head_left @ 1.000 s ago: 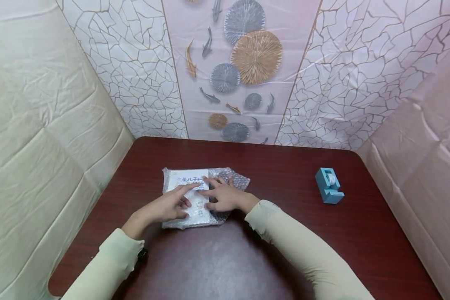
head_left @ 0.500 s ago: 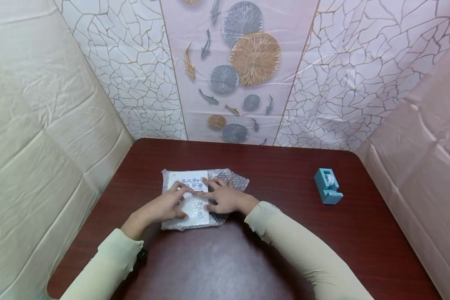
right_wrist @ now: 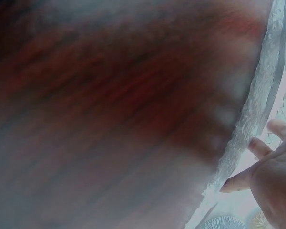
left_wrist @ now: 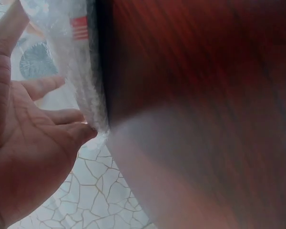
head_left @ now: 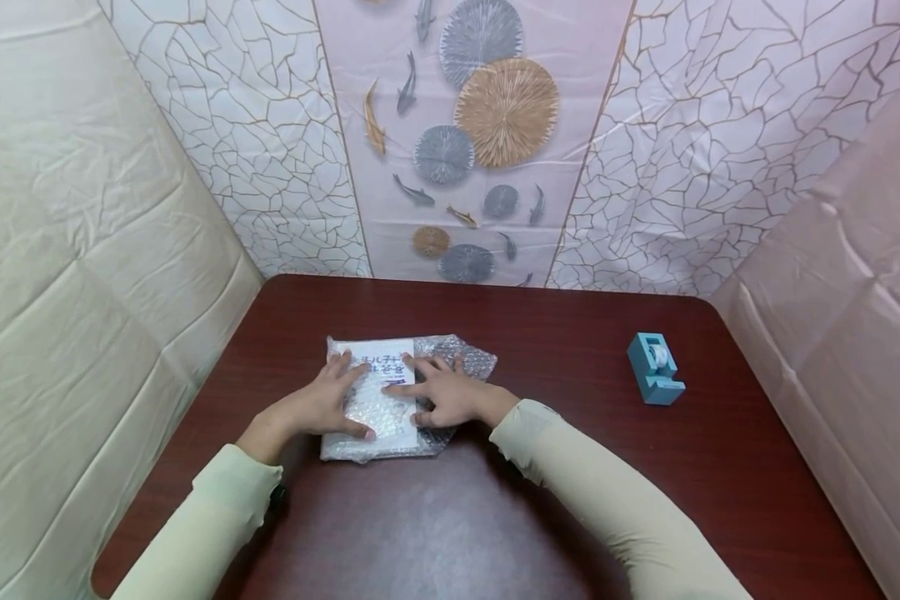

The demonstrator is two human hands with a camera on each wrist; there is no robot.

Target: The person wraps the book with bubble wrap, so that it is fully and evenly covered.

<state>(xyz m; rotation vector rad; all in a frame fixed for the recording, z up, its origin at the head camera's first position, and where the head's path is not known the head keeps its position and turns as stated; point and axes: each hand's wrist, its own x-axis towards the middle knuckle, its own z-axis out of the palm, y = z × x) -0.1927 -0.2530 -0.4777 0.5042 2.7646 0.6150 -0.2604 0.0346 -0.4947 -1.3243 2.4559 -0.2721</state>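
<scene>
A white book (head_left: 390, 417) with blue characters on its cover lies flat in the head view. Bubble wrap (head_left: 476, 360) surrounds it and sticks out beyond its right side. My left hand (head_left: 317, 407) rests on the wrapped left part, fingers and thumb spread. On the right part lies my right hand (head_left: 453, 396), its fingers stretched over the cover. In the left wrist view, fingertips touch the edge of the bubble wrap (left_wrist: 88, 90). The right wrist view shows my right fingertips against the bubble wrap edge (right_wrist: 250, 117).
A blue tape dispenser (head_left: 656, 371) with a roll in it stands at the right of the dark red table (head_left: 555, 342). Patterned cloth (head_left: 285, 167) hangs behind the table, and pale padded walls (head_left: 82, 317) close in both sides.
My left hand has shifted left from the middle of the cover to its left side, uncovering more of the book. My right hand has stayed in about the same place.
</scene>
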